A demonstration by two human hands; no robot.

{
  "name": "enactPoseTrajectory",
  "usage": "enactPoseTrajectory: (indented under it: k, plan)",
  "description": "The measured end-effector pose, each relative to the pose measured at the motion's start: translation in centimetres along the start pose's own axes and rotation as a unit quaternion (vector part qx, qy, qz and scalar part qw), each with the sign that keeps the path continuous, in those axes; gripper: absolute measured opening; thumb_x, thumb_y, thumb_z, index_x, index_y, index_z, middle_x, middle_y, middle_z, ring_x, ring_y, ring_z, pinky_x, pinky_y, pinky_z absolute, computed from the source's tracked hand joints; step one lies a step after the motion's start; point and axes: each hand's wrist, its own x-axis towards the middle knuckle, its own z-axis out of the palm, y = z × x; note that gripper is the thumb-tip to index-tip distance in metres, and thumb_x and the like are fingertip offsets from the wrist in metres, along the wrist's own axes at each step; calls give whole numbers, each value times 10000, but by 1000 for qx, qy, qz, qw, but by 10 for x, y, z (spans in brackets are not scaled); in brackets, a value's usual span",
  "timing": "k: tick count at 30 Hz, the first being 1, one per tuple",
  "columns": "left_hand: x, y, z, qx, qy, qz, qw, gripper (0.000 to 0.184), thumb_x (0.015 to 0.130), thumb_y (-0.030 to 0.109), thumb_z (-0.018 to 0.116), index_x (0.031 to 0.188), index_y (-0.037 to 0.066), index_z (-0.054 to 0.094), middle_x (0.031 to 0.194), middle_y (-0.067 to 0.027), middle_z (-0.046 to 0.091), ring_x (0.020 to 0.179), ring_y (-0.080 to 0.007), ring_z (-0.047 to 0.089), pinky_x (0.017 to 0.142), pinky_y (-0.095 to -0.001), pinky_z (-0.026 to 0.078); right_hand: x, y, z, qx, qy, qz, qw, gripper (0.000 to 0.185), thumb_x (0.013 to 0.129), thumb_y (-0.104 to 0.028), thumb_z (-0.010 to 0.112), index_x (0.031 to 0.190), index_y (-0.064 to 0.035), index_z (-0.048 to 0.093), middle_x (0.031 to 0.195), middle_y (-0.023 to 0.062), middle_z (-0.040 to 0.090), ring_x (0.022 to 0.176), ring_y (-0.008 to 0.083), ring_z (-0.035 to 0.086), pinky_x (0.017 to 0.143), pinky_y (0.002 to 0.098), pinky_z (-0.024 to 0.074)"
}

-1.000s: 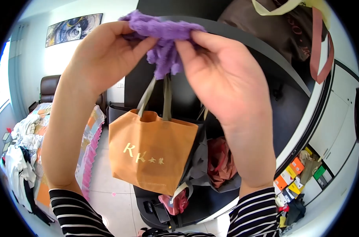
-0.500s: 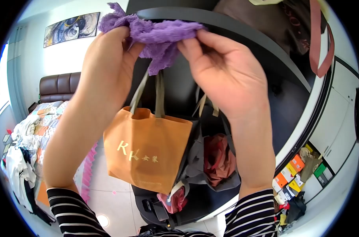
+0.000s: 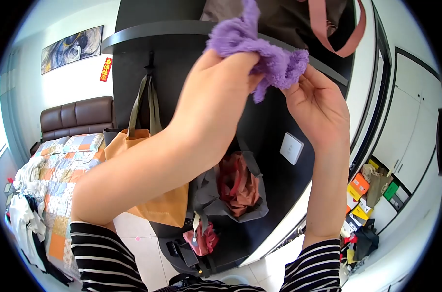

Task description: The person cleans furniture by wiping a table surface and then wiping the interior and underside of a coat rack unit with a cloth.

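A fluffy purple cloth (image 3: 274,61) is bunched between my two hands, high in the view before a dark shelf (image 3: 157,33). My left hand (image 3: 226,73) is closed round its left part, with one end sticking up above the fingers. At the cloth's right end, my right hand (image 3: 318,100) pinches it between thumb and fingers. Below my left forearm an orange tote bag (image 3: 167,204) hangs from a hook, partly hidden by the arm. Beside it is a dark grey bag (image 3: 257,209) with crumpled reddish material inside.
A brown bag (image 3: 279,19) with a pink strap (image 3: 340,46) is on the shelf above. A white switch (image 3: 292,148) sits on the dark panel. A bed (image 3: 60,180) stands at left, white cabinets (image 3: 401,126) and coloured boxes (image 3: 361,185) at right.
Both hands and the purple cloth have moved right in view, my left hand most. My left forearm now crosses in front of the orange bag. The view has turned, showing a red wall sign and the switch.
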Motion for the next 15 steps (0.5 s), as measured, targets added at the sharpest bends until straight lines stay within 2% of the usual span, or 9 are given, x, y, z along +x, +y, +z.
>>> enactPoseTrajectory:
  k: [1,5,7,9,12,14,15]
  plan:
    - [4,-3,11,-47,7,-37,998,136,922,57,469,991,-30,548,1013,-81,564,962,-166,547,945,-340,441,-3,-6,-4,-8,20,-20,1000,179,948,-5,455,1067,117,509,1058,166,579,996,209,586,924,268,495]
    - [24,-22,25,-72,-71,-128,987,153,913,54,467,1000,-39,554,1065,-100,572,998,-182,553,947,-351,440,-16,-38,-42,-33,-59,-30,997,215,934,19,440,1119,115,493,1088,166,584,1009,201,590,927,271,487]
    - [25,-27,20,-72,-106,-157,979,179,917,56,472,1037,-45,557,1109,-108,576,1013,-193,558,944,-356,441,-33,-35,-32,-88,-2,-97,991,233,920,32,434,1137,99,488,1106,159,586,1019,203,591,936,282,484]
    - [2,-22,14,-79,-132,-157,976,214,926,65,467,1087,-42,558,1152,-114,570,1038,-199,561,948,-356,438,-49,-33,-30,-131,19,-130,983,281,902,42,425,1177,66,477,1139,143,586,1032,204,592,951,302,474]
    - [-25,-16,6,-100,-143,-163,971,272,941,80,451,1181,-19,531,1208,-106,557,1094,-203,550,978,-346,422,-66,-26,-31,-164,-60,-112,978,359,906,32,428,1265,46,442,1210,146,562,1113,213,569,992,339,453]
    - [-39,-10,-6,-119,-141,-172,968,319,950,91,438,1250,2,503,1241,-94,547,1138,-205,538,1005,-335,408,-74,-9,-21,-191,-49,-127,972,418,899,43,431,1316,33,404,1250,148,538,1152,222,547,1011,355,439]
    - [-45,-2,-11,-124,-148,-163,967,411,953,91,433,1357,20,402,1296,-89,511,1175,-204,516,1016,-331,400,-76,1,-14,-206,-43,-136,968,449,895,48,432,1341,26,385,1270,149,526,1172,227,536,1021,364,431]
